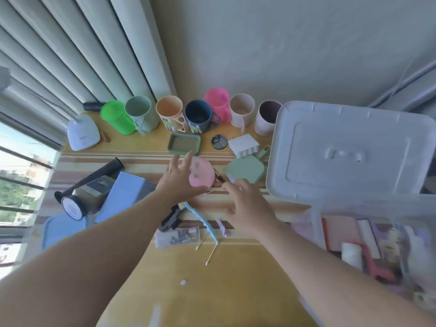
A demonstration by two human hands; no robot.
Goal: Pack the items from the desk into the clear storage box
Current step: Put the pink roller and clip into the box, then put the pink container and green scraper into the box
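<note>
The clear storage box stands at the right with its translucent lid propped up behind it and several items inside. My left hand hovers with spread fingers at the left edge of a round pink item lying mid-desk. My right hand is over the desk just right of it, fingers loosely curled, nothing visibly in it. A green square case, a green soap dish, a white ridged block and a blue comb lie around the hands.
Several cups line the back wall. A white lamp base, a black handle, a blue box and a blue lid sit at the left. Cotton swabs and a small clear packet lie near the front.
</note>
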